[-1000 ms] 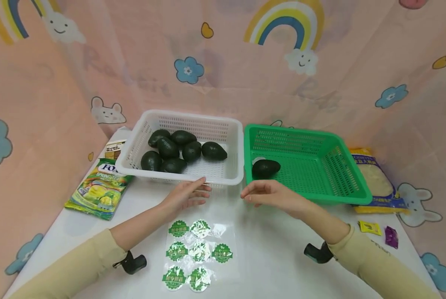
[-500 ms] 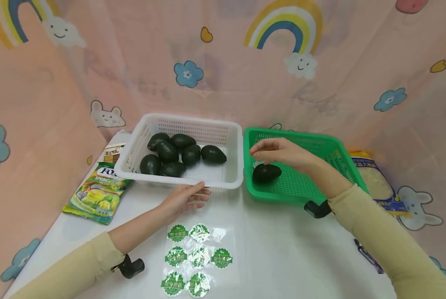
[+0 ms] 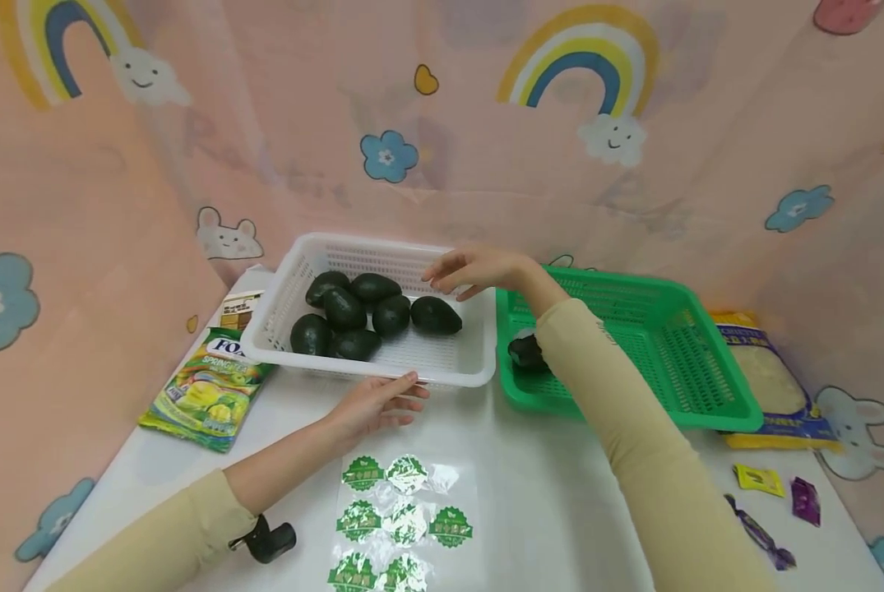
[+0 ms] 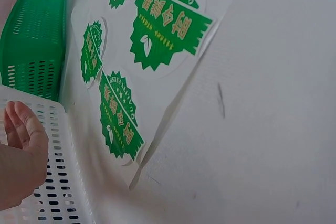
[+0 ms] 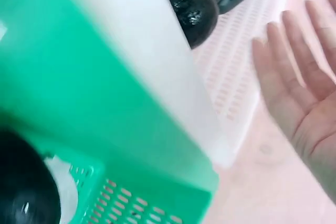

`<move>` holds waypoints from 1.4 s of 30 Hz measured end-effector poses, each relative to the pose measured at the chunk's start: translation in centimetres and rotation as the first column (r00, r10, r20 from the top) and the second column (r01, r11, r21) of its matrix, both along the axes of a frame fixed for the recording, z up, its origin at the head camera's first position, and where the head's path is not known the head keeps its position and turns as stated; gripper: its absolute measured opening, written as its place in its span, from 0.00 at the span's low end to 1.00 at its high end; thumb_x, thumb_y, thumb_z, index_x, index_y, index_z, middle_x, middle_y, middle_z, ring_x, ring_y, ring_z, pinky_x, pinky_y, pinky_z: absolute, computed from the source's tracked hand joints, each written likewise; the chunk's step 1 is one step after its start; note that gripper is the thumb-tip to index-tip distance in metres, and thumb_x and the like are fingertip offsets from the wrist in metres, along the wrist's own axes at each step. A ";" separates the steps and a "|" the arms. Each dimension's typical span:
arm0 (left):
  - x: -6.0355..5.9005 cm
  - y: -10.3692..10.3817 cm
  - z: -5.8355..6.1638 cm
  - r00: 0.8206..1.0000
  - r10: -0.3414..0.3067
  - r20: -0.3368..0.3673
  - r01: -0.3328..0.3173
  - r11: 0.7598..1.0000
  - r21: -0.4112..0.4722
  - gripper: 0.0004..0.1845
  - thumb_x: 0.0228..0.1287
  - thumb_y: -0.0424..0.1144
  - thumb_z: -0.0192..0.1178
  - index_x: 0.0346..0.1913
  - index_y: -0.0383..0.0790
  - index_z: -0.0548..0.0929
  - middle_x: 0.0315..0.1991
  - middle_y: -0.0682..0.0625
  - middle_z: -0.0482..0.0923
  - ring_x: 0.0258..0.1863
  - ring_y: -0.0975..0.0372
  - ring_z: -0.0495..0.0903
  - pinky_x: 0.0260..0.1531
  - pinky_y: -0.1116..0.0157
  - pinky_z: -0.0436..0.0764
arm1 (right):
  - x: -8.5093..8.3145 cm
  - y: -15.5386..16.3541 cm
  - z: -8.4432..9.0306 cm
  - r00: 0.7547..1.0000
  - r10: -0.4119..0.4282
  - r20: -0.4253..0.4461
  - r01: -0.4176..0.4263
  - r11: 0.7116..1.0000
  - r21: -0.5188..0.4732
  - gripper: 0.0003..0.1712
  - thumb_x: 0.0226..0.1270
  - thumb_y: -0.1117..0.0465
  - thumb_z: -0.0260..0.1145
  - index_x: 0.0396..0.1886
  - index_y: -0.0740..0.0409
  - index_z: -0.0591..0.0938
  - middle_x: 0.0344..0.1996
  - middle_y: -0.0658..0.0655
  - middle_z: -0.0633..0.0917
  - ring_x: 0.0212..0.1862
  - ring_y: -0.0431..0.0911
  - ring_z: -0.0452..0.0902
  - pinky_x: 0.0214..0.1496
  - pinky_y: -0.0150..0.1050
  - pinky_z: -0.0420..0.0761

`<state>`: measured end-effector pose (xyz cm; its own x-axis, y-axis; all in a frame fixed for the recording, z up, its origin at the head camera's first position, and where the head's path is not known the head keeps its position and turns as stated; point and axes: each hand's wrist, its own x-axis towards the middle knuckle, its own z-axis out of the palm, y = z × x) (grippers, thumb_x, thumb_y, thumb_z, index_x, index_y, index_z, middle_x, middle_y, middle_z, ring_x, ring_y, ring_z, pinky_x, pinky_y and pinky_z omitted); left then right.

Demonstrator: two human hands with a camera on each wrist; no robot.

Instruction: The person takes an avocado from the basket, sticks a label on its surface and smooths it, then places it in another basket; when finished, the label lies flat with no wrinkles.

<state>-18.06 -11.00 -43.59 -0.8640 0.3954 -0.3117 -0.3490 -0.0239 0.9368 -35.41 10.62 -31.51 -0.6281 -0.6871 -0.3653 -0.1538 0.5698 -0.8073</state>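
A white basket (image 3: 479,362) holds several dark avocados (image 3: 373,313). My right hand (image 3: 465,271) hovers above its right side, fingers loosely spread and empty, just over the nearest avocado (image 3: 437,316); the right wrist view shows the open palm (image 5: 304,93) beside an avocado (image 5: 191,4). My left hand (image 3: 382,400) rests flat on the table against the white basket's front rim, also seen in the left wrist view (image 4: 21,150). A green basket (image 3: 701,386) to the right holds one avocado (image 3: 525,352), partly hidden by my right sleeve.
A clear sheet of green round stickers (image 3: 400,518) lies on the white table near me. A green snack bag (image 3: 208,386) and small box sit left of the white basket. A yellow-blue packet (image 3: 767,374) and wrapped candies (image 3: 778,493) lie at right. Pink patterned curtain encloses the table.
My right hand left the avocado in the green basket and moved left over the white basket. The left hand stayed at the white basket's front rim.
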 end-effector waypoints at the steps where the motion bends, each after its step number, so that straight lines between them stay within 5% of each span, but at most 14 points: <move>1: 0.0 0.1 0.0 1.000 -0.003 0.002 0.003 1.000 -0.002 0.32 0.71 0.55 0.55 0.59 0.26 0.75 0.54 0.38 0.79 0.48 0.57 0.80 0.49 0.61 0.81 | -0.3 -0.4 -0.3 1.000 -0.005 -0.004 0.006 1.000 0.029 0.23 0.70 0.57 0.64 0.62 0.54 0.76 0.63 0.56 0.75 0.63 0.51 0.70 0.60 0.48 0.75; 5: 0.2 0.6 0.1 1.000 -0.015 0.004 0.015 1.000 0.001 0.30 0.71 0.54 0.55 0.58 0.27 0.76 0.52 0.39 0.80 0.47 0.57 0.81 0.49 0.61 0.81 | -1.0 -1.4 -1.4 0.999 -0.046 -0.014 0.048 0.987 0.151 0.25 0.69 0.58 0.64 0.64 0.56 0.74 0.66 0.58 0.72 0.64 0.50 0.68 0.62 0.51 0.73; 12: 0.3 1.4 0.0 1.000 -0.027 0.014 0.027 1.000 0.011 0.31 0.72 0.54 0.55 0.58 0.26 0.77 0.50 0.40 0.81 0.48 0.55 0.80 0.47 0.62 0.81 | -1.2 -2.3 -2.8 0.999 -0.049 0.010 0.042 0.926 0.376 0.34 0.66 0.59 0.68 0.70 0.53 0.68 0.72 0.57 0.62 0.71 0.52 0.58 0.65 0.55 0.68; 18: 0.2 1.8 0.0 1.000 -0.022 0.014 0.022 1.000 0.009 0.28 0.72 0.54 0.55 0.53 0.28 0.80 0.48 0.40 0.82 0.45 0.58 0.81 0.45 0.62 0.82 | -0.9 -2.3 -4.0 0.996 0.011 0.085 -0.046 0.906 0.420 0.38 0.61 0.62 0.72 0.70 0.48 0.67 0.73 0.59 0.59 0.70 0.52 0.59 0.60 0.50 0.75; 27: 0.1 1.8 0.1 1.000 -0.026 0.005 0.026 1.000 0.011 0.27 0.72 0.52 0.55 0.53 0.28 0.81 0.49 0.41 0.82 0.46 0.57 0.81 0.47 0.61 0.81 | -0.6 -2.3 -5.5 0.983 0.058 0.174 -0.121 0.918 0.378 0.37 0.57 0.59 0.75 0.66 0.43 0.71 0.72 0.58 0.58 0.70 0.52 0.59 0.57 0.51 0.77; 34: -0.1 1.5 -0.2 0.999 -0.033 -0.004 0.033 0.999 0.007 0.27 0.73 0.53 0.53 0.54 0.29 0.80 0.52 0.37 0.80 0.46 0.58 0.81 0.48 0.60 0.81 | 0.1 -2.1 -2.4 0.977 0.166 0.133 -0.203 0.917 0.345 0.38 0.59 0.55 0.74 0.68 0.42 0.69 0.72 0.56 0.58 0.70 0.51 0.59 0.56 0.48 0.78; 42: -0.3 0.4 -0.2 1.000 -0.003 -0.008 0.003 1.000 -0.018 0.30 0.73 0.55 0.52 0.58 0.27 0.76 0.53 0.37 0.79 0.52 0.48 0.78 0.50 0.57 0.80 | 1.8 1.0 2.2 0.951 0.309 -0.002 -0.303 0.934 0.189 0.37 0.59 0.53 0.74 0.67 0.44 0.69 0.67 0.52 0.65 0.64 0.49 0.68 0.58 0.46 0.76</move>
<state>-18.39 -10.64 -43.81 -0.8654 0.3921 -0.3120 -0.3415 -0.0060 0.9399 -33.62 11.66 -29.27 -0.4107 -0.7703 -0.4878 -0.3675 0.6295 -0.6846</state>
